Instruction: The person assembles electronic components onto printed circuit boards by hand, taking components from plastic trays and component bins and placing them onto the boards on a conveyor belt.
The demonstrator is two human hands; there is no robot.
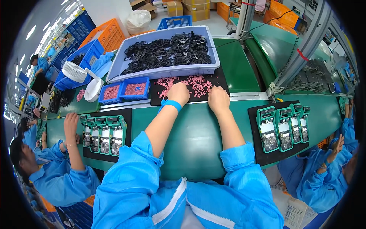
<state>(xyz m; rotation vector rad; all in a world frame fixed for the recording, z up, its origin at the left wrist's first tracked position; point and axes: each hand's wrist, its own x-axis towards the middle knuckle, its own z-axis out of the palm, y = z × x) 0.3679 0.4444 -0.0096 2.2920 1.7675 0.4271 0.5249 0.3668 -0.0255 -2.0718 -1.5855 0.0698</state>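
Sleeved arms end in 2 curled hands, contents unclear, pink pieces between them.

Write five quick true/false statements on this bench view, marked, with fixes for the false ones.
1. The left hand and right hand are both at the central black mat with small pink parts. True.
2. The two small blue trays hold black plastic parts. False: they hold small pink parts; the black plastic parts fill the large lavender bin.
3. The blue wristband is on the left wrist. True.
4. The blue sleeves cover both wrists. False: they end on the forearms.
5. Four green-framed circuit-board assemblies lie on the right-side black mat. True.
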